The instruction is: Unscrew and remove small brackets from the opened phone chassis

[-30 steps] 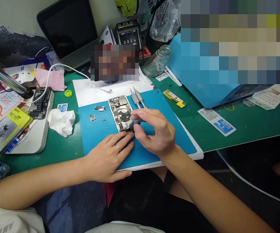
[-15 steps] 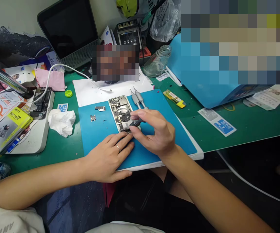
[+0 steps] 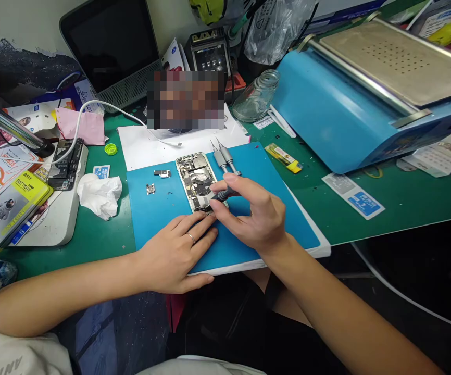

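An opened smartphone (image 3: pixel 201 179) with bare inner parts lies on a blue mat (image 3: pixel 153 200). My left hand (image 3: pixel 180 250) rests flat, fingers stretched out, with its fingertips at the phone's lower end. Between the thumb and fingers of my right hand (image 3: pixel 254 211) is a dark-handled screwdriver (image 3: pixel 224 194), held over the phone's lower right part. Its tip is too small to make out. Two grey screwdrivers (image 3: pixel 223 156) lie beside the phone, tips pointing away. Left of the phone are two small phone parts, a bracket-like piece (image 3: pixel 162 173) and a squarish one (image 3: pixel 150 189).
A crumpled tissue (image 3: pixel 101 195) and a second opened phone (image 3: pixel 66 164) are at the left. Behind the mat stand a dark screen (image 3: pixel 110 47) and a tilted glass jar (image 3: pixel 254 99). A blue machine with a metal plate (image 3: pixel 327 114) fills the back right.
Both hands and the screwdriver keep nearly the same places over the phone. The whole view has shifted very slightly.
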Demonstrator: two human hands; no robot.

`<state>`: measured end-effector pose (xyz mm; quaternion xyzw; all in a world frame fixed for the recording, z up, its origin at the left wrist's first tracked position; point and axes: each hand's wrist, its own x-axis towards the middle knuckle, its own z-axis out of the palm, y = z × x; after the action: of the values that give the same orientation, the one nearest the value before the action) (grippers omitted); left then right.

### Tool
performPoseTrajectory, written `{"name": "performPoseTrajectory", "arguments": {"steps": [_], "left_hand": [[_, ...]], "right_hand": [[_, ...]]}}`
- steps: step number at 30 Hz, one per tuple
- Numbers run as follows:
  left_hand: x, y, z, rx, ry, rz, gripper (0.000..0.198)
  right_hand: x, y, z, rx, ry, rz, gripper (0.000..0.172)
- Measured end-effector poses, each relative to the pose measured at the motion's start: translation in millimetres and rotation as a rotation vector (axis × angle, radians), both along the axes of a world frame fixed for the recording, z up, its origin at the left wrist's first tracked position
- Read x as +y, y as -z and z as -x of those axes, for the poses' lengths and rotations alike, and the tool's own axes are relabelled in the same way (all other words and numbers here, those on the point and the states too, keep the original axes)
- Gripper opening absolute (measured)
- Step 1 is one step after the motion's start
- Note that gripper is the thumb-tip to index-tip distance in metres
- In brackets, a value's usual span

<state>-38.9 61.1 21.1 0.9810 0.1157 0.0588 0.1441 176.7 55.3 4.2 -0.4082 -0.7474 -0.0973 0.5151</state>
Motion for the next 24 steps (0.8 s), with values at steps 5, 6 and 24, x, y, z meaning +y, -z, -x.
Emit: {"name": "performPoseTrajectory", "arguments": {"steps": [5,6,24], "left_hand": [[0.5,-1.0,-0.8,-0.001,-0.002,0.002,0.078],[0.5,-1.2,-0.8,-0.004,-0.002,0.001,0.078],[-0.2,-2.1,-0.3,0.006,0.000,0.014,0.076]], "right_hand": [[-0.6,4.5,1.1,0.041,0.024,0.023,0.072],[-0.9,5.1,1.1,0.045,0.029,0.031,0.071],[-2.4,6.5,0.9,0.147,0.040,0.066,0.073]]}}
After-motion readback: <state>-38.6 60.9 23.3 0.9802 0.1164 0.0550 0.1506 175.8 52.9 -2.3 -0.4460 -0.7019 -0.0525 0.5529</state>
